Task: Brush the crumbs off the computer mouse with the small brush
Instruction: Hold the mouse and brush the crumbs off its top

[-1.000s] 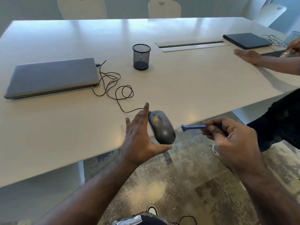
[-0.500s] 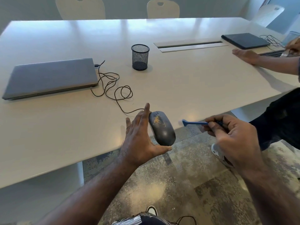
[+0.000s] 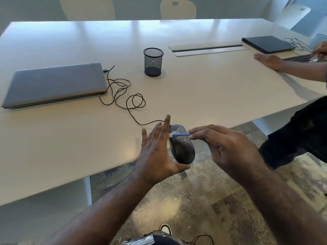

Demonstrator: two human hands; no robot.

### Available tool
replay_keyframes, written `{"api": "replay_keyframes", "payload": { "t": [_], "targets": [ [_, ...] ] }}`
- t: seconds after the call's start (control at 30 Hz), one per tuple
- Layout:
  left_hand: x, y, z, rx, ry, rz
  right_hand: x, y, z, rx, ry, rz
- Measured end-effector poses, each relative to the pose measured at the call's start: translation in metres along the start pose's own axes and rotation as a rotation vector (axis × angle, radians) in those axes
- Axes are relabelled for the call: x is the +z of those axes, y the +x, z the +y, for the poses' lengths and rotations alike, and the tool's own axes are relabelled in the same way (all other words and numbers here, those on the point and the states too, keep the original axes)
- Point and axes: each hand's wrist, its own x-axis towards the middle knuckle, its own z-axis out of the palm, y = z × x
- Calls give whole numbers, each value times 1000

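Moved since half a second ago: right hand [image 3: 228, 149] with small brush [image 3: 178, 134], which then stood clear of the mouse at its 3 o'clock, now reaches across it. Bristle end lies on the front part of the computer mouse [image 3: 181, 147], over the patch of crumbs [image 3: 180, 137], which looks thinner than before. Left hand [image 3: 157, 149] and mouse unchanged in place.

Item — computer mouse: dark grey, corded, held up over the near table edge, nose toward 12 o'clock. Left hand holds it with fingers nearly straight along its left side and thumb hooked under its rear end.

Item — small brush: blue handle, pale bristles, lying crosswise, bristles at 9 o'clock. Right hand pinches the handle end between fingertips, just beside the mouse at its 3 o'clock.

Surroundings: white table [image 3: 70, 138]; mouse cable [image 3: 131, 103] looping toward a closed grey laptop [image 3: 53, 84] at 10 o'clock; black mesh pen cup [image 3: 153, 61] at 12 o'clock; second person's forearm [image 3: 292, 67] on the table at 2 o'clock, by a dark laptop [image 3: 268, 43].
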Motion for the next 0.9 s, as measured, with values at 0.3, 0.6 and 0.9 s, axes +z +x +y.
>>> {"api": "replay_keyframes", "payload": {
  "t": [0.3,0.6,0.9],
  "targets": [
    [-2,-2,-2,5,10,-16,-15,-2,14,43,-32,-96],
    [1,-1,-2,17,27,-48,-19,-3,20,34,15,-19],
    [-3,-3,-3,-1,22,-38,-19,-7,29,79,-8,-99]
  ]
}}
